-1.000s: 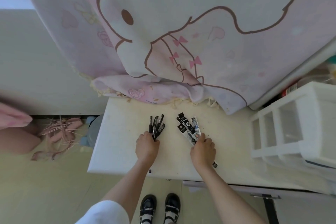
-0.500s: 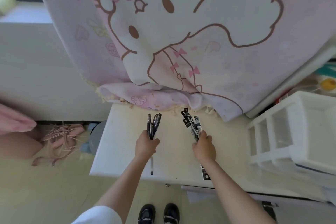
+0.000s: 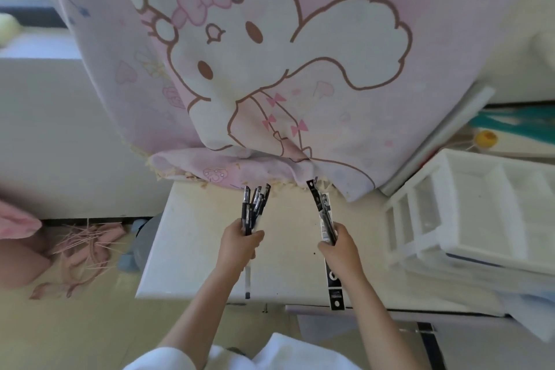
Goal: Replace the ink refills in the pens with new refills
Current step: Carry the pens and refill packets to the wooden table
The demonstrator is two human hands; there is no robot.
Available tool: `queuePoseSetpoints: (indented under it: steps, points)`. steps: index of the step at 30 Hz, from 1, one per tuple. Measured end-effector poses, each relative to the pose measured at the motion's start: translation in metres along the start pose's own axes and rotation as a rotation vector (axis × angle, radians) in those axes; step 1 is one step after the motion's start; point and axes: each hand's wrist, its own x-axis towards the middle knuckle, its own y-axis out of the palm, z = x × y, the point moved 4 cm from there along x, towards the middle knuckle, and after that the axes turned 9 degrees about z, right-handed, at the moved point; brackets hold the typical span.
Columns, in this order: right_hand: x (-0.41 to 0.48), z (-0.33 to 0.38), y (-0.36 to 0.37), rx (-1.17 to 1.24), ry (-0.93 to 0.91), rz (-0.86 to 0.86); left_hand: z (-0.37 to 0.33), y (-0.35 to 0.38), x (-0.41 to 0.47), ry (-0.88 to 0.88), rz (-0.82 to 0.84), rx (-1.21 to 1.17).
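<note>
Pale cream rectangular table (image 3: 195,249) below, backed by a pink cartoon-rabbit curtain (image 3: 270,69) draped onto its far edge.

Left hand (image 3: 238,245) curled round a bundle of black-and-clear plastic pens (image 3: 253,204), gripping their lower part above the tabletop. Fanned up and away from the fist toward the curtain hem, long axes running roughly near-to-far, upper ends slightly splayed. Below the fist, one thin clear barrel (image 3: 247,279) pointing back toward the near table edge.

Right hand (image 3: 339,249) closed round a sheaf of flat black-and-white refill packets (image 3: 324,213), likewise over the table and well apart from the pens. Top end aimed far and slightly left, almost at the curtain fringe; tail end sticking out under the palm as far as the near edge.

Between the two hands, bare tabletop. To the right, just beside the table, a white plastic drawer organiser (image 3: 480,213). To the left, past the table's side edge, floor with a pink tasselled cloth (image 3: 84,252).
</note>
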Motion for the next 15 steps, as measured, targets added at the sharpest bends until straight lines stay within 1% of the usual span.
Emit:
queuePoseSetpoints:
  steps: [3,7,12,15]
  points:
    - [-0.005,-0.002,-0.003,0.021,0.005,-0.030,-0.003,0.005,0.000,0.024,0.031,-0.024]
    - [-0.013,0.001,-0.006,-0.006,0.025,-0.079,-0.009,0.007,0.008,0.043,0.090,0.016]
    - [-0.032,-0.002,0.005,0.017,0.095,-0.177,-0.015,0.004,0.023,0.076,0.229,0.101]
    - [-0.047,-0.005,0.019,0.076,0.173,-0.290,-0.022,-0.003,0.035,0.106,0.332,0.198]
